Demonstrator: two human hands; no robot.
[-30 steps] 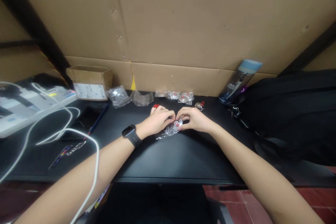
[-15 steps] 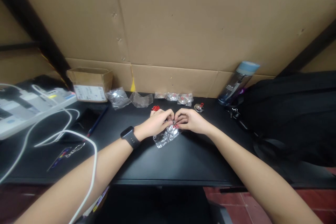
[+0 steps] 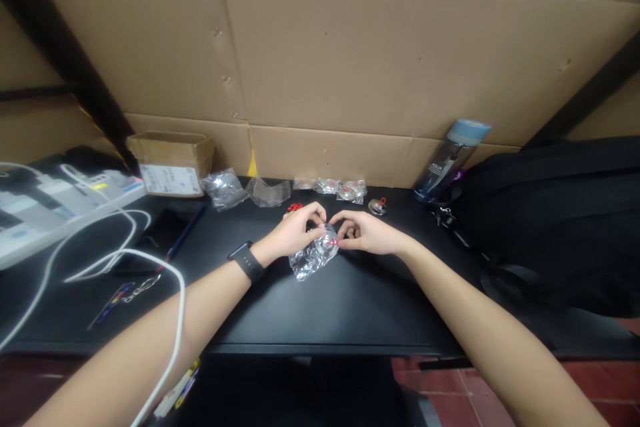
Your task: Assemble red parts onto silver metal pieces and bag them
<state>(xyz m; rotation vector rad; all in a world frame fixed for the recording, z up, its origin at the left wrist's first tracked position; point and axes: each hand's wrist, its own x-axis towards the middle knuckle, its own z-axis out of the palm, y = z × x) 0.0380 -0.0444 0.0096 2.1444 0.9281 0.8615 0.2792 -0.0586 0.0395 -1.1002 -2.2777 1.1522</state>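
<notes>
A small silvery domed disc with a red cord (image 3: pixel 333 241), like a finger cymbal, lies inside a crinkled clear plastic bag (image 3: pixel 306 263) above the black desk. My left hand (image 3: pixel 296 230), with a black watch on its wrist, pinches the bag's upper left edge between thumb and fingers. On the other side, my right hand (image 3: pixel 371 232) has its curled fingers at the bag's upper right edge, with the thumb beside the red cord. Just behind my left hand sits a bundle of red cord (image 3: pixel 295 207), partly hidden by it.
Along the cardboard wall lie several bagged cymbals (image 3: pixel 347 191), an unbagged pair (image 3: pixel 377 205) and loose plastic bags (image 3: pixel 224 189). A cardboard box (image 3: pixel 170 163), power strip (image 3: pixel 120 195) and white cable (image 3: pixel 181 293) are left; a bottle (image 3: pixel 450 160) and black bag (image 3: pixel 555 220) stand right.
My hands have moved slightly apart at the bag's top. The disc and its red cord now show more plainly between them. The view has shifted a little.
</notes>
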